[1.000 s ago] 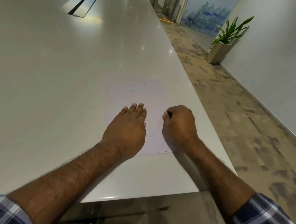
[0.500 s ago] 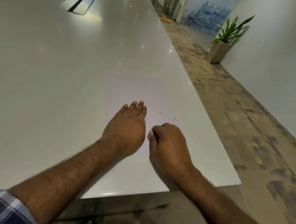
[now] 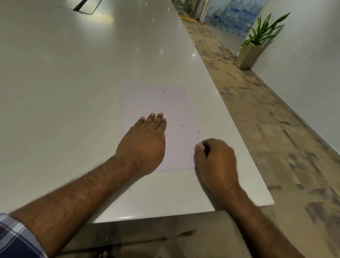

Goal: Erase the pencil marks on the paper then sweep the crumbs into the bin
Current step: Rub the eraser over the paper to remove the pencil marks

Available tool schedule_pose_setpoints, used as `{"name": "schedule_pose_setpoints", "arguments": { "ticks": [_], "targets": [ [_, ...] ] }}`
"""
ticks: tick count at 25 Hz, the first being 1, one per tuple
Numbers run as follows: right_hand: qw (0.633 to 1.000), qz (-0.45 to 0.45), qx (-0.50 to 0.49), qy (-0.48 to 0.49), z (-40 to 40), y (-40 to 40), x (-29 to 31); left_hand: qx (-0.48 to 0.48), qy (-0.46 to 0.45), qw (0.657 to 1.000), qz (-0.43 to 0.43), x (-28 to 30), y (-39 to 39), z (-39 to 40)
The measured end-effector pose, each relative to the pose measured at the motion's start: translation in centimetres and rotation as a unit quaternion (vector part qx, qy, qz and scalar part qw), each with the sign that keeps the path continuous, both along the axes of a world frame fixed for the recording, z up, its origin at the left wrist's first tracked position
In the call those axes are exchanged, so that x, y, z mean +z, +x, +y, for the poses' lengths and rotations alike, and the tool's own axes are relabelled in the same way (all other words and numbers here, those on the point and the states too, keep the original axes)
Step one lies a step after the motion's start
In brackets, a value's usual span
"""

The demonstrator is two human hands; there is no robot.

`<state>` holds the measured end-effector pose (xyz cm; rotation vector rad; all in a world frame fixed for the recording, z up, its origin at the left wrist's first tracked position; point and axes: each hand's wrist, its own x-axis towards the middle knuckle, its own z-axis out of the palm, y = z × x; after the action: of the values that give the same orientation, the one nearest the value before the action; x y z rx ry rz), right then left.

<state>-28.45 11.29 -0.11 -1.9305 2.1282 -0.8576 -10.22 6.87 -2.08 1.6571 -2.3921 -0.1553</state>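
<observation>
A white sheet of paper (image 3: pixel 173 107) lies flat on the white table (image 3: pixel 70 86) near its right edge. My left hand (image 3: pixel 145 145) rests palm down on the paper's lower left part, fingers straight. My right hand (image 3: pixel 216 161) is curled at the paper's lower right corner, and a small white eraser (image 3: pixel 201 145) peeks out between thumb and fingers. A few dark crumbs (image 3: pixel 199 132) lie just above that hand, another crumb (image 3: pixel 181 126) sits mid-sheet, and one more speck (image 3: pixel 164 92) lies near the top. No bin is in view.
The table's right edge (image 3: pixel 233 121) runs close beside the paper, with patterned floor (image 3: pixel 280 152) beyond it. A potted plant (image 3: pixel 251 52) stands by the right wall. A cable hatch (image 3: pixel 87 2) sits far up the table. The near table edge (image 3: pixel 162 215) is just below my forearms.
My right hand slid down and left along the paper's lower part, then back right to the lower right corner. Dark crumbs it covered now show. My left hand stayed put.
</observation>
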Motion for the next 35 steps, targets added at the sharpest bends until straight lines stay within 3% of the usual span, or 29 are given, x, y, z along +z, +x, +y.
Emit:
{"name": "schedule_pose_setpoints", "arguments": {
  "ticks": [2, 7, 12, 16, 19, 24, 29, 35],
  "targets": [
    [0.999, 0.001, -0.036, 0.009, -0.1, -0.9, 0.9, 0.004, -0.002, 1.0, 0.0, 0.1, 0.0, -0.1],
    [0.999, -0.009, 0.048, 0.007, 2.1, 4.4, -0.2, -0.005, 0.001, 1.0, 0.001, 0.0, 0.0, 0.0],
    [0.999, 0.009, -0.037, 0.006, 0.6, -1.7, 0.7, 0.004, 0.006, 1.0, 0.002, -0.1, -0.2, 0.0],
    [0.997, -0.032, 0.067, -0.016, 0.0, 2.0, 1.1, 0.0, 0.003, 1.0, 0.005, -0.1, -0.1, 0.0],
    [0.989, 0.048, 0.14, -0.02, 0.0, 4.1, -0.5, -0.005, 0.007, 1.0, -0.001, -0.1, -0.1, 0.1],
    [0.997, 0.081, 0.018, -0.005, -7.3, -1.1, 1.4, 0.0, 0.007, 1.0, 0.007, 0.1, -0.2, 0.1],
    [0.985, 0.085, 0.15, -0.016, -3.4, 2.9, 0.2, -0.001, 0.006, 1.0, 0.011, 0.0, 0.0, 0.1],
    [0.999, 0.021, -0.024, -0.006, -8.4, -0.6, 0.5, 0.003, 0.006, 1.0, 0.0, 0.1, -0.2, 0.2]
  ]
}}
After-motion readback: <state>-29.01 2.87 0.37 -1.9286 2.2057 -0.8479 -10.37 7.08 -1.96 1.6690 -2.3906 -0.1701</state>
